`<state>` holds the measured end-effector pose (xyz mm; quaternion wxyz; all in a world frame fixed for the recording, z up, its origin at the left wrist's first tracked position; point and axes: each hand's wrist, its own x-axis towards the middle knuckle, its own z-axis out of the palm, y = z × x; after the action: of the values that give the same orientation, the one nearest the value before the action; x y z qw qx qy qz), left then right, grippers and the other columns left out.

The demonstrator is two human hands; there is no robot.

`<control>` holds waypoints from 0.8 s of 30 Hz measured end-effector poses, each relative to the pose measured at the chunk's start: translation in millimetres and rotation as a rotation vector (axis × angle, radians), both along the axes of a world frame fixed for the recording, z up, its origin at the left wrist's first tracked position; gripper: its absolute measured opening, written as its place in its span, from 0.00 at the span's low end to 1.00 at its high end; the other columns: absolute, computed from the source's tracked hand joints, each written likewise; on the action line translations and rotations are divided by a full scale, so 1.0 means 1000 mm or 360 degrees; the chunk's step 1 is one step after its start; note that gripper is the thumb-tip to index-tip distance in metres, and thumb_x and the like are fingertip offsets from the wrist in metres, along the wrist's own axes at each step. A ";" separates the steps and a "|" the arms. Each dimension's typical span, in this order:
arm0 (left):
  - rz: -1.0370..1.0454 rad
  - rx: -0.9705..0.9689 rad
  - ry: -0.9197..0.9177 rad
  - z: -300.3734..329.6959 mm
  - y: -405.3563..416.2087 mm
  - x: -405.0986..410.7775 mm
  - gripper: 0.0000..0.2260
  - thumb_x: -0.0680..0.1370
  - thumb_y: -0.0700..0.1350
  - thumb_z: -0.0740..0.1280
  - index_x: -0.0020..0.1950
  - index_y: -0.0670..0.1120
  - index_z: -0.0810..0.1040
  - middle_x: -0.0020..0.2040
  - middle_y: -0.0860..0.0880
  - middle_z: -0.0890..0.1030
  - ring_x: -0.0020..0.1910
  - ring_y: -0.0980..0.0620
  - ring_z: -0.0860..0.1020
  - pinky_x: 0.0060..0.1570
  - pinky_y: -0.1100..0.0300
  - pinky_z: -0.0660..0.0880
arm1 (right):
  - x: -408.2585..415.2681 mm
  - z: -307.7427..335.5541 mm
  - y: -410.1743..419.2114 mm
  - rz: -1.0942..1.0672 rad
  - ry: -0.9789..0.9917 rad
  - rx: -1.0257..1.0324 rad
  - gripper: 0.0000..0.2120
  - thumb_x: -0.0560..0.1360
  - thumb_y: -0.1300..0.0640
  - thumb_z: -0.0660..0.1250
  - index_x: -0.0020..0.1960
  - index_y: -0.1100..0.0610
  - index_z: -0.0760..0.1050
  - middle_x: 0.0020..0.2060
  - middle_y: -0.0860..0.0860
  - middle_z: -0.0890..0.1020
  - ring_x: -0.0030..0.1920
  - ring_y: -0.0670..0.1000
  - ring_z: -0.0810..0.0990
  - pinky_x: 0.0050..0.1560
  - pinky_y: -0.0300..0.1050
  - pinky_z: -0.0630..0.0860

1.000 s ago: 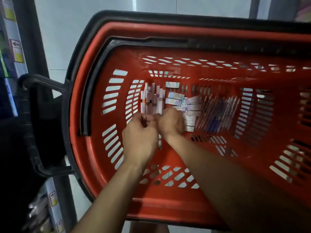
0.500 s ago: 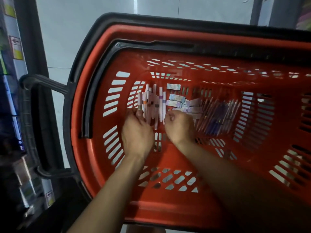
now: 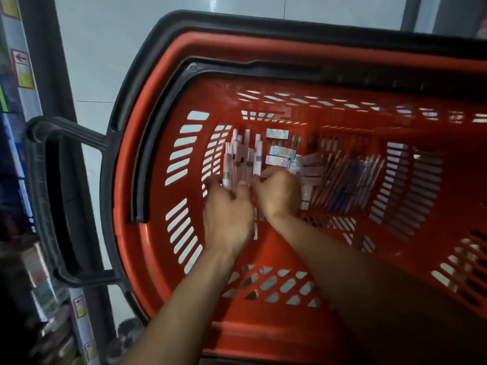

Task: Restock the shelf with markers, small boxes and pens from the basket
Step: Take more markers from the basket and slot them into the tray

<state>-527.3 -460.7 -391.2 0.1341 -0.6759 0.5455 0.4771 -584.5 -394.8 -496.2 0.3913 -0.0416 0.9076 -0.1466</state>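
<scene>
A red plastic basket (image 3: 163,106) with slotted walls fills the view. On its floor lie several white markers (image 3: 243,159) side by side, a heap of small pale boxes (image 3: 282,154) to their right, and a row of purple pens (image 3: 345,180) further right. My left hand (image 3: 228,217) curls its fingers round the near ends of the markers. My right hand (image 3: 279,192) pinches the right side of the same bundle, next to the boxes. The marker ends under both hands are hidden.
The basket's black pull handle (image 3: 52,196) sticks out to the left. A shelf unit (image 3: 23,106) with labelled edges and dim stock runs down the far left. Pale floor tiles (image 3: 105,48) show beyond the basket.
Both hands went deeper into the basket and spread apart onto the marker bundle. The markers are now gathered closer together between the two hands.
</scene>
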 end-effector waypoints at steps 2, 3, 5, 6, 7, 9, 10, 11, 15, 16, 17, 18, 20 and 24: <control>-0.0064 -0.0064 -0.0037 -0.001 0.000 -0.002 0.14 0.82 0.56 0.63 0.63 0.50 0.72 0.55 0.48 0.83 0.54 0.44 0.83 0.57 0.43 0.79 | 0.003 0.017 0.005 -0.0186 -0.0264 -0.0317 0.07 0.70 0.46 0.73 0.36 0.47 0.80 0.34 0.49 0.85 0.37 0.49 0.84 0.38 0.45 0.79; -0.0103 -0.0085 -0.0052 -0.003 0.000 -0.003 0.17 0.82 0.58 0.63 0.65 0.49 0.71 0.56 0.47 0.83 0.55 0.43 0.83 0.57 0.43 0.80 | 0.006 0.024 0.009 -0.0170 -0.0355 -0.0460 0.07 0.70 0.46 0.72 0.35 0.46 0.79 0.32 0.47 0.84 0.35 0.45 0.81 0.36 0.45 0.78; -0.0177 -0.0101 -0.0057 -0.010 0.001 -0.002 0.17 0.82 0.60 0.61 0.63 0.49 0.71 0.54 0.47 0.84 0.52 0.43 0.84 0.54 0.44 0.81 | 0.014 0.036 0.017 0.0031 -0.0455 -0.0635 0.07 0.73 0.50 0.72 0.38 0.50 0.78 0.31 0.46 0.82 0.34 0.40 0.76 0.34 0.45 0.75; -0.0197 -0.0112 -0.0048 -0.013 0.000 -0.001 0.15 0.84 0.58 0.59 0.62 0.49 0.72 0.52 0.47 0.84 0.51 0.43 0.84 0.53 0.46 0.81 | 0.017 0.039 0.020 0.0042 -0.0532 -0.0704 0.04 0.73 0.53 0.71 0.41 0.52 0.80 0.32 0.46 0.82 0.35 0.41 0.77 0.35 0.49 0.76; -0.0222 -0.0124 -0.0042 -0.017 -0.001 0.001 0.14 0.85 0.56 0.58 0.64 0.48 0.73 0.53 0.47 0.84 0.52 0.43 0.83 0.52 0.49 0.79 | 0.017 0.042 0.022 -0.0017 -0.0611 -0.0778 0.03 0.72 0.57 0.70 0.43 0.50 0.82 0.32 0.47 0.83 0.35 0.44 0.78 0.36 0.53 0.78; -0.0281 -0.0132 -0.0027 -0.019 -0.002 0.001 0.17 0.87 0.52 0.56 0.75 0.49 0.70 0.57 0.49 0.83 0.54 0.47 0.82 0.51 0.53 0.76 | 0.011 0.041 0.026 -0.0121 -0.0622 -0.0794 0.14 0.71 0.63 0.70 0.39 0.43 0.83 0.33 0.48 0.85 0.35 0.47 0.82 0.39 0.55 0.79; -0.0304 -0.0147 -0.0006 -0.017 -0.001 0.001 0.20 0.87 0.52 0.55 0.79 0.51 0.65 0.58 0.50 0.82 0.54 0.48 0.82 0.52 0.53 0.76 | 0.006 0.037 0.025 -0.0151 -0.0587 -0.0738 0.15 0.71 0.63 0.69 0.38 0.43 0.82 0.34 0.47 0.85 0.35 0.48 0.84 0.40 0.53 0.81; -0.0320 -0.0186 0.0012 -0.017 0.000 0.002 0.21 0.87 0.51 0.55 0.81 0.53 0.62 0.59 0.49 0.82 0.54 0.47 0.82 0.52 0.51 0.77 | 0.001 0.034 0.023 -0.0198 -0.0555 -0.0701 0.12 0.72 0.61 0.69 0.39 0.44 0.82 0.34 0.47 0.86 0.36 0.49 0.85 0.41 0.52 0.82; -0.0296 -0.0281 0.0019 -0.019 0.004 0.007 0.19 0.88 0.50 0.53 0.79 0.53 0.66 0.48 0.46 0.82 0.47 0.40 0.83 0.37 0.55 0.71 | -0.008 0.006 0.007 -0.0056 -0.0145 -0.0257 0.10 0.75 0.54 0.66 0.38 0.53 0.82 0.32 0.50 0.84 0.35 0.52 0.83 0.35 0.44 0.76; -0.0252 -0.0260 0.0010 -0.020 0.003 0.008 0.17 0.88 0.50 0.53 0.75 0.50 0.70 0.44 0.49 0.81 0.46 0.40 0.83 0.35 0.57 0.69 | -0.006 0.000 0.002 0.0014 -0.0090 -0.0130 0.10 0.75 0.52 0.66 0.39 0.54 0.83 0.33 0.51 0.84 0.36 0.53 0.83 0.34 0.42 0.72; -0.0209 -0.0246 0.0006 -0.020 0.003 0.008 0.17 0.88 0.51 0.53 0.71 0.47 0.74 0.42 0.51 0.80 0.46 0.42 0.83 0.33 0.59 0.68 | -0.005 -0.006 -0.004 0.0082 -0.0045 -0.0006 0.11 0.76 0.51 0.68 0.41 0.55 0.84 0.35 0.52 0.84 0.38 0.55 0.83 0.35 0.41 0.70; -0.0174 -0.0241 0.0016 -0.020 0.003 0.008 0.17 0.88 0.52 0.53 0.68 0.46 0.76 0.42 0.51 0.80 0.46 0.43 0.83 0.33 0.60 0.67 | -0.003 -0.010 -0.009 0.0141 -0.0010 0.0115 0.12 0.77 0.49 0.68 0.43 0.56 0.84 0.38 0.53 0.85 0.40 0.56 0.84 0.36 0.41 0.69; -0.0122 -0.0239 0.0058 -0.018 0.003 0.008 0.16 0.88 0.54 0.55 0.64 0.47 0.78 0.46 0.49 0.83 0.47 0.44 0.83 0.35 0.58 0.69 | -0.001 -0.014 -0.018 0.0239 0.0038 0.0269 0.11 0.79 0.50 0.68 0.48 0.56 0.85 0.45 0.55 0.85 0.47 0.58 0.85 0.38 0.43 0.73; -0.0058 -0.0185 0.0051 -0.015 0.000 0.005 0.14 0.86 0.55 0.58 0.57 0.47 0.78 0.43 0.51 0.82 0.45 0.46 0.83 0.38 0.55 0.71 | 0.001 -0.012 -0.028 0.0287 -0.0045 0.0337 0.12 0.82 0.53 0.65 0.56 0.58 0.84 0.52 0.58 0.85 0.55 0.61 0.84 0.46 0.47 0.76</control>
<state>-522.2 -460.6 -406.5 0.0944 -0.6649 0.5865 0.4529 -583.2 -423.1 -507.8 0.4179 -0.0793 0.9049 -0.0148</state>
